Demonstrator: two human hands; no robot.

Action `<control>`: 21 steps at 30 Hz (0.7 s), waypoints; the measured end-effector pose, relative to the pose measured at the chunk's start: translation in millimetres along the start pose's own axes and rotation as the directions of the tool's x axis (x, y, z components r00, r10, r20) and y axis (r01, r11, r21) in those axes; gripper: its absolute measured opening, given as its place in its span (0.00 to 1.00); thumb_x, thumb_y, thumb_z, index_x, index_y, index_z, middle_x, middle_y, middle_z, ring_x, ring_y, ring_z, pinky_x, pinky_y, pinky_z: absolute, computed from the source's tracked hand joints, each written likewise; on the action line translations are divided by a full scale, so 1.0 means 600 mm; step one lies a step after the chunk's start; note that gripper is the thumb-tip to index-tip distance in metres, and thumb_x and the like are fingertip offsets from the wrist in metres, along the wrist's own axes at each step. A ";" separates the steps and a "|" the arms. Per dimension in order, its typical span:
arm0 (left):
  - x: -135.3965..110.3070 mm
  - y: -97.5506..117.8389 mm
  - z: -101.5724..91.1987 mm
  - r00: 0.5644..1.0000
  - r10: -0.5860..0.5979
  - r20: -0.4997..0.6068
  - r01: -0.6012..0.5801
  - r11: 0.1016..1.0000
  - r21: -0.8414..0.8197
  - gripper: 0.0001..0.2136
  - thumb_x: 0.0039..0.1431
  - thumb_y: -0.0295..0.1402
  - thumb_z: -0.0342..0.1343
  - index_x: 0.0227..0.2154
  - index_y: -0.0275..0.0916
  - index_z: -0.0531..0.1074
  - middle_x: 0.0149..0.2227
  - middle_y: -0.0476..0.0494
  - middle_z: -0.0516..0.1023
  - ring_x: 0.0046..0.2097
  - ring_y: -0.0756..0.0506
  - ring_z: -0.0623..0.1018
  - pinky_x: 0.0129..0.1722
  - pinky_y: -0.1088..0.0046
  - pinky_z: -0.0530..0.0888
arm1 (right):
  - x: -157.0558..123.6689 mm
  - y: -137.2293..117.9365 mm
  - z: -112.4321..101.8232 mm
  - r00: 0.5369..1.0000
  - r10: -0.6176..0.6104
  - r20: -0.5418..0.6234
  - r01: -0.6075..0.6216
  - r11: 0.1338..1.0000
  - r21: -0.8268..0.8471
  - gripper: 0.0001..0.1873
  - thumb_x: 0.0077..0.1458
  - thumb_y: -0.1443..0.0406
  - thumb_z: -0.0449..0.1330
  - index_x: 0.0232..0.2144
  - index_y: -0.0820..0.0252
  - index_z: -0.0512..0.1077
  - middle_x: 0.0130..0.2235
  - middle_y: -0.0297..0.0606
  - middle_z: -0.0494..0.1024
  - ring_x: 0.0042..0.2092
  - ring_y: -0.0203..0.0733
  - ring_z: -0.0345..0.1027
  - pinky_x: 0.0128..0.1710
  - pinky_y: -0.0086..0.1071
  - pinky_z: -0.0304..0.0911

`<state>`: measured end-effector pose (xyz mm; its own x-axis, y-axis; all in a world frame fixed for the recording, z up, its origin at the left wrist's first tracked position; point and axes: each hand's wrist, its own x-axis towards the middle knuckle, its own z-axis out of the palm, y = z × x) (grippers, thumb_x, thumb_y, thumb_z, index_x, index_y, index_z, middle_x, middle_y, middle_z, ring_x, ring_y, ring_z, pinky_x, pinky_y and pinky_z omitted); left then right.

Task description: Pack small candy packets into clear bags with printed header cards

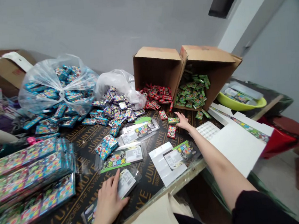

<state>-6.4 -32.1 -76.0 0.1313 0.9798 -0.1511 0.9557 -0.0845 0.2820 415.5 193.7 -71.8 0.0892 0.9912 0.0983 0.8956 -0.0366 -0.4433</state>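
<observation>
My right hand (183, 120) reaches over the table, thumb and fingertips at the right end of a small green box (173, 120). Small red boxes lie beside it, one behind (162, 115) and another in front (171, 131). Near the front edge, my left hand (108, 199) rests with fingers apart, next to a clear plastic packet (126, 181) with a white label. Part of another packet (89, 214) shows beneath that wrist. Between the hands sits a white folded card tray (167, 162) with a green printed packet (182, 154) on it.
Two tipped cartons hold red boxes (157, 94) and green boxes (192, 93). Purple boxes (114, 106) spill from a plastic bag; a knotted bag (61, 88) holds blue ones. Wrapped strips (29, 171) are stacked left. White cardboard (236, 146) and a yellow basin (243, 104) are right.
</observation>
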 end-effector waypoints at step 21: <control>0.052 0.093 -0.059 0.936 -0.264 0.231 0.189 -0.175 -0.966 0.26 0.34 0.28 0.65 0.42 0.35 0.67 0.18 0.59 0.64 0.21 0.55 0.69 0.22 0.80 0.66 | -0.257 -0.344 0.011 0.495 -0.855 0.153 0.694 0.495 0.523 0.46 0.43 0.64 0.62 0.61 0.55 0.43 0.61 0.43 0.50 0.61 0.50 0.42 0.58 0.46 0.42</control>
<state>41.8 0.3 -31.6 -0.0683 0.8977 -0.4352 -0.3972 0.3757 0.8373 214.1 49.6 -1.5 -0.7889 0.5412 0.2912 0.2773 0.7363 -0.6172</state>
